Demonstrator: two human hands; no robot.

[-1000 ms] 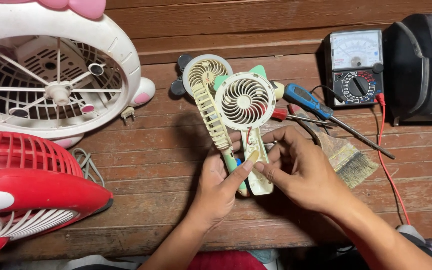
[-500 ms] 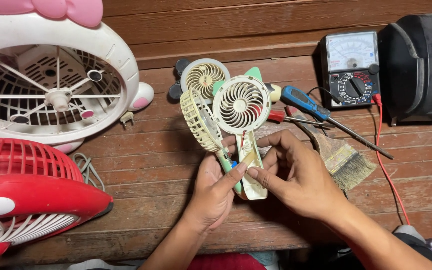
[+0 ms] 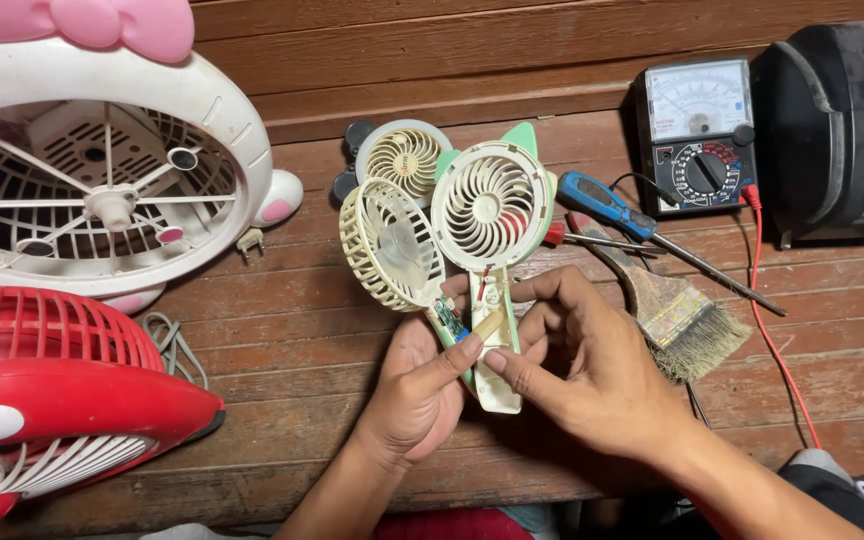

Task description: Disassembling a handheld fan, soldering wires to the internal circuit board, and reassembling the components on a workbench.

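A small cream and green handheld fan is split open into two halves. My left hand (image 3: 417, 390) grips the half with the bare grille (image 3: 387, 245), which tilts away to the left, its handle showing a small circuit board. My right hand (image 3: 587, 375) pinches the handle of the other half (image 3: 492, 215), whose round face with blades points at me; thin wires run inside its open handle. The fingertips of both hands meet at the handles.
A third small round fan (image 3: 407, 155) lies behind on the wooden boards. A large white and pink fan (image 3: 102, 180) and a red fan (image 3: 52, 390) sit left. A blue screwdriver (image 3: 612, 210), paintbrush (image 3: 682, 315), analog multimeter (image 3: 702, 135) with red lead, and black device (image 3: 837, 120) lie right.
The grille half has swung further open to the left, away from the bladed half, and both hands have shifted slightly on the handles.
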